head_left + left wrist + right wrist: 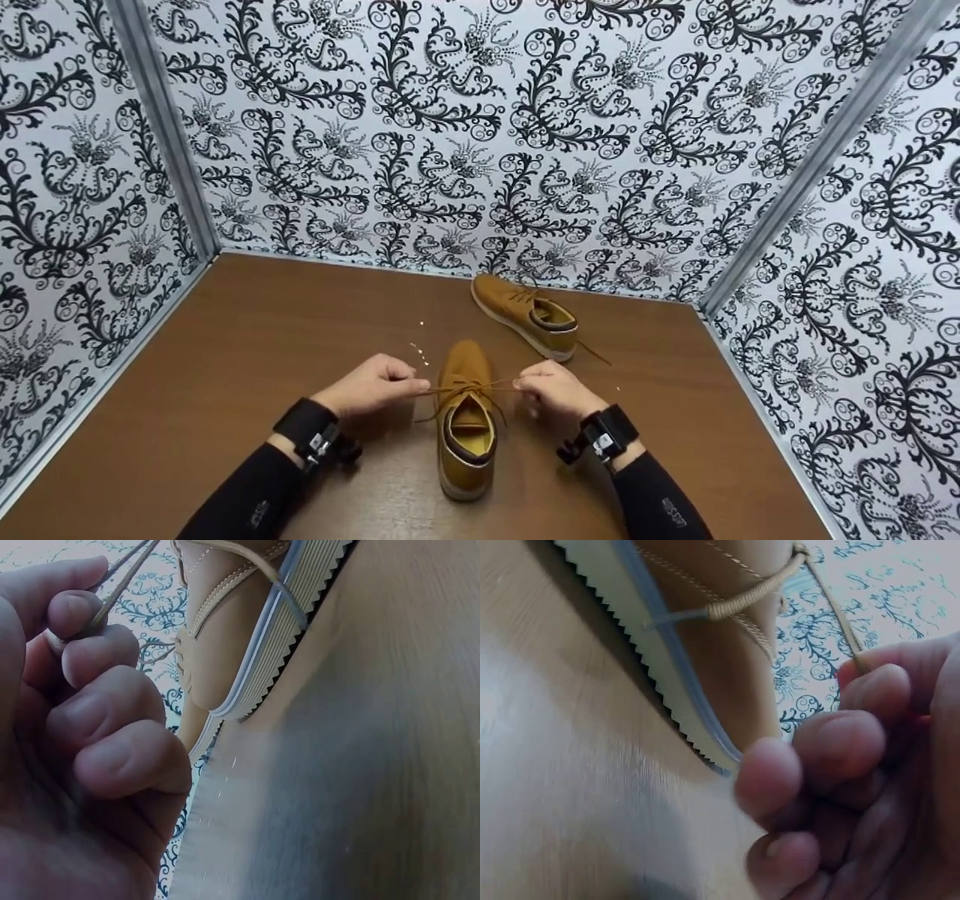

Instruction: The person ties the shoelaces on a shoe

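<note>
Shoe (pixel 466 364), one, tan with pale ridged sole; upright on the brown tabletop (pixel 300 322), between the fingers of the two hands and just apart from them, toe pointing away from the person. Lace (pixel 469 388), same shoe, brown cord, crossed at the front of the shoe's collar and drawn outward to both sets of fingertips; its loose ends hang down the shoe's sides, just beside the fingers. Left hand (pixel 377 386): thumb and forefinger closed in a pinch on the lace, two strands showing above them; other fingers curled toward the palm. Right hand (pixel 553 390): thumb and forefinger likewise pinching the lace, remaining fingers bent and holding nothing. Second shoe (pixel 517 309), matching, upright beyond the right fingers, near the patterned back wall (pixel 450 135); one lace end trails onto the tabletop. Wrist straps (pixel 306 424), two, black, behind the fingers, each bearing a small device.
</note>
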A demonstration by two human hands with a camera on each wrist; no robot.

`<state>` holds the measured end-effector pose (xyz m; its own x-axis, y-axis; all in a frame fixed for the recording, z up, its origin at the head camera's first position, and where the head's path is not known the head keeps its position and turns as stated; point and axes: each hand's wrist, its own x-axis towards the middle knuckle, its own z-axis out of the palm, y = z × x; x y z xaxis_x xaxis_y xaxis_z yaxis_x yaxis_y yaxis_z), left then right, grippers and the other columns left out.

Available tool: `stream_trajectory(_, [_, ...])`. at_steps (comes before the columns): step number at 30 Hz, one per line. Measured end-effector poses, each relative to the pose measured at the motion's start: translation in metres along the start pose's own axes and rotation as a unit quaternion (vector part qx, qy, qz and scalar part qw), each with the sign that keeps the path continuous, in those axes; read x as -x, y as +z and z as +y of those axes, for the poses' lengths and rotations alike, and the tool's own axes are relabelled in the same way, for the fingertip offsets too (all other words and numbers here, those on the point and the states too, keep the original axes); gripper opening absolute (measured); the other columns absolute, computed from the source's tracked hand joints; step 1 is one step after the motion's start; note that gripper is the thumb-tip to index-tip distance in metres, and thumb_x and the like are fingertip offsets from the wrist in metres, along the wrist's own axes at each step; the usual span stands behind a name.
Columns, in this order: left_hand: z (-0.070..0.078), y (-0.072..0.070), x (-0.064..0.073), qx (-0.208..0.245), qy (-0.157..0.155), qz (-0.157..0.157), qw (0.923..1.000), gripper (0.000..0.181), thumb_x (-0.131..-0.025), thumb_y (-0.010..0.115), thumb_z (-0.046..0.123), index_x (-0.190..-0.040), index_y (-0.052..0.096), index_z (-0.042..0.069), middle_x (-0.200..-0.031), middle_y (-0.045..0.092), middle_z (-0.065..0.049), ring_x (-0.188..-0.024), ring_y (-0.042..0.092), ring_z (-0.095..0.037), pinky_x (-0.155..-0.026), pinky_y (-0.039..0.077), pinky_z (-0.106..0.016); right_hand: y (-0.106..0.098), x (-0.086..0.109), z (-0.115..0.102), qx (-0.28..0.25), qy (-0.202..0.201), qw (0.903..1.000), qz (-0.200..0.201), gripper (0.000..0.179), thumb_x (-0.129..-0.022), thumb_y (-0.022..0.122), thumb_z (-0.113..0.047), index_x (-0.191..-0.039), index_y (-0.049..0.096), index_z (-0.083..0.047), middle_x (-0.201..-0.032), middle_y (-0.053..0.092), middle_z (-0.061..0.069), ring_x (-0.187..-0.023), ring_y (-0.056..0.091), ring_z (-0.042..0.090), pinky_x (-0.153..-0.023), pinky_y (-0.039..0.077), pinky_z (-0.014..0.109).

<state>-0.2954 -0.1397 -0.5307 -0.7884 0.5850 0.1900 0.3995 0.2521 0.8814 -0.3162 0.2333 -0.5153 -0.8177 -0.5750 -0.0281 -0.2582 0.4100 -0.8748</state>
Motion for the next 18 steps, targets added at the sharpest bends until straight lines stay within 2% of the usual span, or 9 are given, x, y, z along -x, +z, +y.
stream_trajectory(3, [-0.0005, -0.0009, 0.0001, -0.006, -0.008, 0.004, 0.9999, 0.061, -0.107, 0.074, 0.033, -0.065, 0.043, 0.002, -0.062, 0.036, 0.014, -0.054, 0.033, -0.002, -0.055, 0.027, -0.018, 0.0022, -0.0014, 0.0022, -0.056, 0.018, 0.9981, -0.018, 0.047, -0.104, 0.058, -0.012, -0.074, 0.042, 0.02, -0.055, 0.047, -0.003, -0.05, 0.056, 0.013, -0.058, 0.055, 0.029])
stream_trajectory(5, [-0.0008, -0.0012, -0.0005, -0.007, -0.009, 0.006, 0.9999, 0.061, -0.107, 0.074, 0.034, -0.066, 0.042, 0.002, -0.062, 0.034, 0.014, -0.055, 0.032, -0.002, -0.056, 0.027, -0.018, 0.0035, -0.0024, 0.0028, -0.068, 0.023, 0.9973, -0.016, 0.046, -0.103, 0.057, -0.011, -0.074, 0.039, 0.02, -0.053, 0.045, -0.005, -0.048, 0.054, 0.013, -0.056, 0.054, 0.028])
stream_trajectory(8, [-0.0012, -0.0016, -0.0006, 0.016, -0.014, 0.004, 0.9998, 0.058, -0.109, 0.071, 0.034, -0.071, 0.042, 0.001, -0.064, 0.036, 0.013, -0.056, 0.035, -0.003, -0.058, 0.031, -0.018, 0.0057, -0.0047, 0.0045, -0.053, 0.02, 0.9984, 0.0, 0.043, -0.103, 0.057, -0.01, -0.074, 0.043, 0.018, -0.053, 0.047, -0.006, -0.048, 0.055, 0.011, -0.055, 0.052, 0.026])
stream_trajectory(11, [-0.0026, -0.0022, 0.0002, 0.07, -0.024, -0.005, 0.9973, 0.053, -0.112, 0.068, 0.03, -0.076, 0.045, -0.002, -0.065, 0.04, 0.01, -0.056, 0.039, -0.006, -0.058, 0.037, -0.019, 0.0065, -0.006, 0.006, -0.017, 0.011, 0.9995, 0.022, 0.041, -0.104, 0.058, -0.01, -0.074, 0.049, 0.017, -0.056, 0.051, -0.005, -0.05, 0.056, 0.011, -0.054, 0.05, 0.024])
stream_trajectory(14, [-0.0038, -0.0021, 0.0006, 0.11, -0.033, -0.007, 0.9933, 0.051, -0.113, 0.065, 0.029, -0.079, 0.045, -0.003, -0.064, 0.042, 0.01, -0.053, 0.04, -0.008, -0.054, 0.037, -0.02, 0.0064, -0.0057, 0.0064, -0.001, 0.004, 0.9993, 0.036, 0.041, -0.103, 0.06, -0.01, -0.073, 0.051, 0.016, -0.057, 0.052, -0.004, -0.05, 0.056, 0.011, -0.054, 0.049, 0.024])
stream_trajectory(18, [-0.0042, -0.0002, -0.0004, 0.111, -0.045, 0.002, 0.9928, 0.056, -0.111, 0.069, 0.03, -0.074, 0.041, -0.002, -0.061, 0.038, 0.012, -0.05, 0.037, -0.007, -0.051, 0.034, -0.019, 0.0054, -0.0035, 0.0054, -0.008, 0.01, 0.9994, 0.031, 0.042, -0.102, 0.06, -0.009, -0.072, 0.05, 0.018, -0.056, 0.052, -0.002, -0.05, 0.053, 0.012, -0.054, 0.049, 0.025])
